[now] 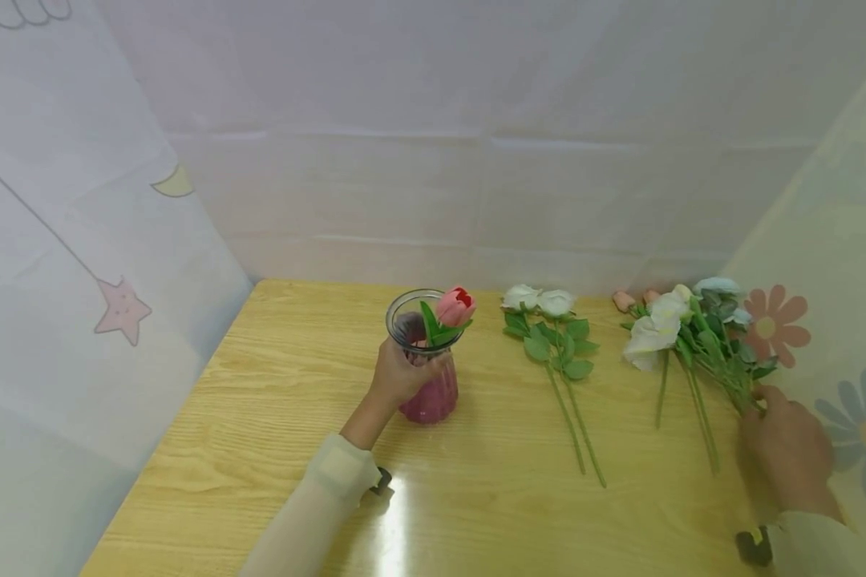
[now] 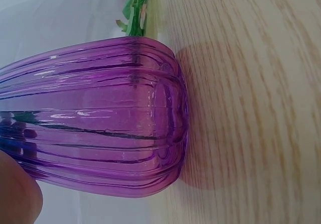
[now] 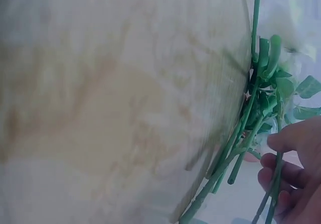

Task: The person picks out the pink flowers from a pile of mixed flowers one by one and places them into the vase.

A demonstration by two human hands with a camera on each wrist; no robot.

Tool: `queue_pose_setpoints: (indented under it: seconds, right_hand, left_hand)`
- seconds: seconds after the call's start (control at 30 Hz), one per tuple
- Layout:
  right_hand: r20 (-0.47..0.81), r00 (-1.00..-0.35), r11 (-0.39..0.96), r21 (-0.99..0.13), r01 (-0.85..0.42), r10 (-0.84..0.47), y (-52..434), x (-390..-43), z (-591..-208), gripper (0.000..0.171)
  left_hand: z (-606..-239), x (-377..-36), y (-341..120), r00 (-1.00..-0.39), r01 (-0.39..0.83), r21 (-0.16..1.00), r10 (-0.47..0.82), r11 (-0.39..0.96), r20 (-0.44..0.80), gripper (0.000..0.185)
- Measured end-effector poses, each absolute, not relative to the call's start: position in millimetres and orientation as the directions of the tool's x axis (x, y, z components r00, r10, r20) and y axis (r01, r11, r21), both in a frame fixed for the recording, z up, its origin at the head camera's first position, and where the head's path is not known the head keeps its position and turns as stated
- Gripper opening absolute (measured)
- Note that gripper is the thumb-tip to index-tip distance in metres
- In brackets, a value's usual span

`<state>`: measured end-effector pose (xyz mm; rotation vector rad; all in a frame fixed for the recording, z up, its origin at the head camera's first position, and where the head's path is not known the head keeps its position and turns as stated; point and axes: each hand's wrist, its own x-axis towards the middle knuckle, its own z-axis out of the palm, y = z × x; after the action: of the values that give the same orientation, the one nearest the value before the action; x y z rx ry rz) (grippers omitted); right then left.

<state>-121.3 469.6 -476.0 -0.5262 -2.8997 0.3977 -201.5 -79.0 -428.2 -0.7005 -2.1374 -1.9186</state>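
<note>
My left hand (image 1: 402, 375) grips a ribbed purple glass vase (image 1: 433, 397) by its upper body, thumb across the near side. The vase stands upright on the table, and its wall (image 2: 110, 113) fills much of the left wrist view. A pink tulip (image 1: 455, 308) with green leaves leans at the vase's rim. At the far right, my right hand (image 1: 790, 441) pinches green flower stems (image 3: 277, 176) between thumb and curled fingers. These stems belong to a pile of artificial flowers (image 1: 714, 336); which bloom they carry cannot be told.
Two white roses (image 1: 537, 301) with long leafy stems lie between vase and pile. The pile also shows white blooms (image 1: 657, 324), pink buds (image 1: 624, 301) and a pale blue bloom (image 1: 718, 285). Printed sheets hang along the wooden table (image 1: 274, 385).
</note>
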Motion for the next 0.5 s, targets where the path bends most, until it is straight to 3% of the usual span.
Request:
queue_pose_setpoints:
  seconds: [0.2, 0.5]
  right_hand:
    - [0.186, -0.921, 0.920, -0.266, 0.289, 0.343, 467.4, -120.1, -477.5, 0.026]
    - [0.308, -0.903, 0.943, -0.243, 0.229, 0.299, 460.0, -113.6, -477.7, 0.026]
  left_hand:
    - [-428.5, -201.1, -79.3, -0.865, 0.472, 0.880, 0.220, 0.054, 0.450, 0.060]
    - [-446.5, -213.3, -78.7, -0.872, 0.461, 0.884, 0.224, 0.072, 0.436, 0.063]
